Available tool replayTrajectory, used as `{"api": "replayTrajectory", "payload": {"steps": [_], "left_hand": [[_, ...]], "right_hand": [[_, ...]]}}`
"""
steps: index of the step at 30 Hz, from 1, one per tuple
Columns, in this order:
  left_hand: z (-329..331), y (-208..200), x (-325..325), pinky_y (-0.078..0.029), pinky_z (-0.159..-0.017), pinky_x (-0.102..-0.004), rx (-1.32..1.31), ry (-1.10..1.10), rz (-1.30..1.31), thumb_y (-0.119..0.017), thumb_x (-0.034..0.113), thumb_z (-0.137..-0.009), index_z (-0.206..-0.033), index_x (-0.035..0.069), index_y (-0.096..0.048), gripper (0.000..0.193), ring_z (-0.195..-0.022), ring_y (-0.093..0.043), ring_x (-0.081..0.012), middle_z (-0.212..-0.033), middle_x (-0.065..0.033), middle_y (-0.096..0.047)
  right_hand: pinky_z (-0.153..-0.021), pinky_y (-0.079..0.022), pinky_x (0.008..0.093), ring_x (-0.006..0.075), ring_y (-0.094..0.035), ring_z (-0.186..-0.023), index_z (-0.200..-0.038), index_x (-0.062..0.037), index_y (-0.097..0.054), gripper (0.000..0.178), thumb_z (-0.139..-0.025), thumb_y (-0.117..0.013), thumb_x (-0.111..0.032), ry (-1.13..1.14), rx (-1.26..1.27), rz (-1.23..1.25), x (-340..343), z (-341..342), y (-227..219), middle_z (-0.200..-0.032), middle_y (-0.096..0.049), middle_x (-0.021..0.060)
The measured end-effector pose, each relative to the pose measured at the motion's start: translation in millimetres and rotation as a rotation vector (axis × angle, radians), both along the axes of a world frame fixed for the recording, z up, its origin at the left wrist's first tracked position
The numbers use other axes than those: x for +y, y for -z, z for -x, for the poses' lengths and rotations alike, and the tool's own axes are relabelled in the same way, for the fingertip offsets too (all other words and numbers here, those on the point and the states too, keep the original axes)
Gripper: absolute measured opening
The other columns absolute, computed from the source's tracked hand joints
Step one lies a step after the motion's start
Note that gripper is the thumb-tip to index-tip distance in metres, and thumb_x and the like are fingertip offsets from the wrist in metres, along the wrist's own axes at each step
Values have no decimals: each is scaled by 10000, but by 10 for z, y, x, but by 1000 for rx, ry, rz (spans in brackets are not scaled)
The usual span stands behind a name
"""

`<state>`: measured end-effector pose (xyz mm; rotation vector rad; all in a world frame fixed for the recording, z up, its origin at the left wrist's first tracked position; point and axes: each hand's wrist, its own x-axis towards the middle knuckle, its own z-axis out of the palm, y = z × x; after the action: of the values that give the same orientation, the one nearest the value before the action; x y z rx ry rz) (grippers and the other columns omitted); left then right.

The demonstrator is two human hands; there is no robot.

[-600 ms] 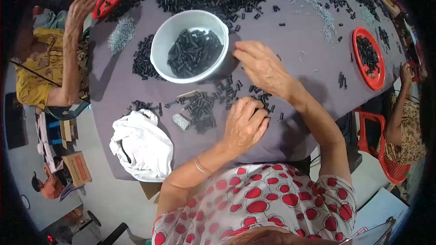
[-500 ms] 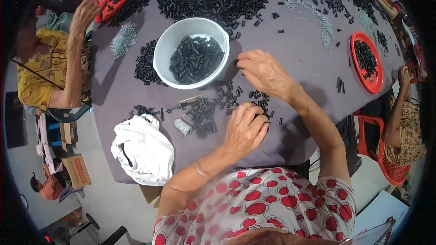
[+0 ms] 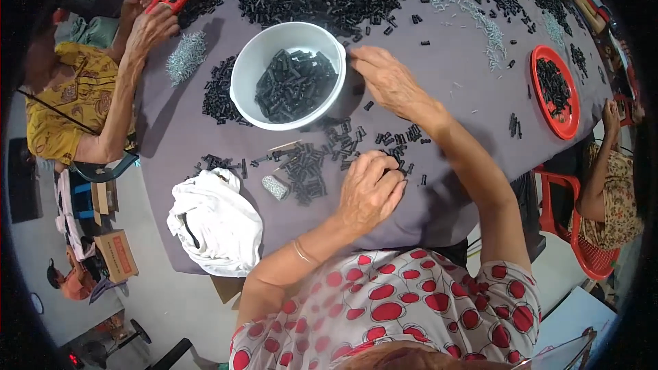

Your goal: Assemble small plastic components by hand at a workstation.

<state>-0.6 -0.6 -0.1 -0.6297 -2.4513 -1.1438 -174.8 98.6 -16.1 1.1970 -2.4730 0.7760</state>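
Black tubular pieces [image 3: 305,171]: loose, frame centre, below the white basin [image 3: 245,72], more inside it. Look like hard plastic: likely light, stiff, a bit slick, prone to roll, not fragile. Best pinched mid-barrel, thumb and forefinger. Left hand [image 3: 372,190]: fingers curled over pieces, centre; can't tell if gripping any. Right hand [image 3: 392,83]: half-curled, just right of basin rim; fingertip contents unclear.

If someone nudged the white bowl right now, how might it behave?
The white bowl would probably slide rather than tip, since its black pieces lie low inside. It looks evenly round and unbent, so likely stiff. Those loosely heaped pieces would likely shift.
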Motion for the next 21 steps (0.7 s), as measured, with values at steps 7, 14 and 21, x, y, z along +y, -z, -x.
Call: {"api": "replayTrajectory", "payload": {"steps": [7,14,21], "left_hand": [[36,-3,17,-449,-765,-382,34,39,-14,-715,14,-630,-776,21,-610,180,-871,-548,-283,-884,-83,-576],[23,-22,29,-448,-733,-372,42,39,0,-715,21,-620,-777,25,-611,189,-814,-544,-277,-849,-74,-582],[-3,-17,28,-438,-716,-365,53,88,-8,-717,47,-622,-771,38,-613,181,-800,-545,-265,-837,-62,-583]], "right_hand": [[-948,-419,398,336,-484,-1159,-1078,-17,-577,363,-736,-483,58,-177,-195,109,474,-530,-194,-1225,-536,156],[-825,-478,364,346,-573,-980,-1035,-1,-586,294,-765,-488,65,48,-241,250,793,-750,-205,-1105,-587,165],[-767,-455,385,304,-557,-891,-946,-4,-601,204,-753,-542,28,85,-65,221,562,-773,-235,-947,-585,130]]}}
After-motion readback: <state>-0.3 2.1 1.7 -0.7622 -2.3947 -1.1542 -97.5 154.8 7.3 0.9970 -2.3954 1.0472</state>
